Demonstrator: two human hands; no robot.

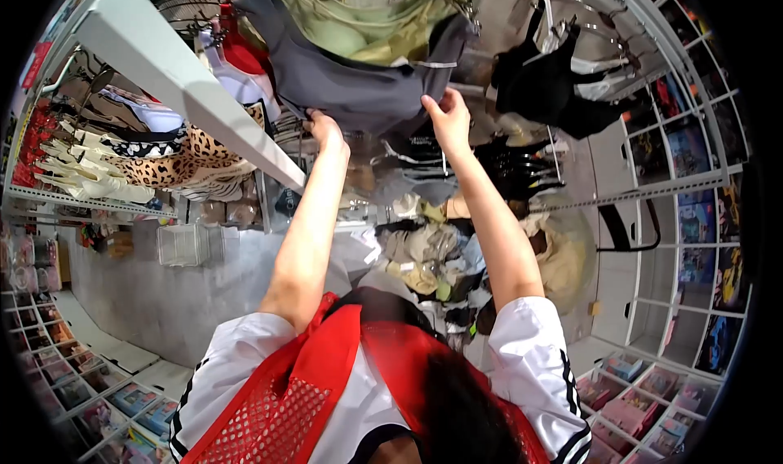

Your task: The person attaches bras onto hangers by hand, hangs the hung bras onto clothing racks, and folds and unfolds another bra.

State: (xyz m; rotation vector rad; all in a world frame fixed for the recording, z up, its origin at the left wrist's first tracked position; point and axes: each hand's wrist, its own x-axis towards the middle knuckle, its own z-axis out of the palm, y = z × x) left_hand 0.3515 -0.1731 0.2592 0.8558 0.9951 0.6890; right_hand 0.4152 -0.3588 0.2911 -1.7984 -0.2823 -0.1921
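A smooth grey bra (342, 81) hangs at the top of the view, in front of light green bras (359, 36) on the rack. My left hand (329, 132) is closed on its lower left edge, with the fingertips partly behind the fabric. At the lower right edge, my right hand (449, 121) pinches the cloth between thumb and fingers. A thin white strip, perhaps a tag or its cord, hangs beside the right hand. Red and white bras (245, 56) hang just left of the grey one.
A white rack post (196, 81) slants down beside my left arm. Black bras (546, 85) hang at the right. Leopard-print garments (216, 150) fill the left rack. Folded clothes (424, 252) lie below my right arm. A clear bin (183, 244) sits on the floor. Shelves with packages (693, 203) line the right.
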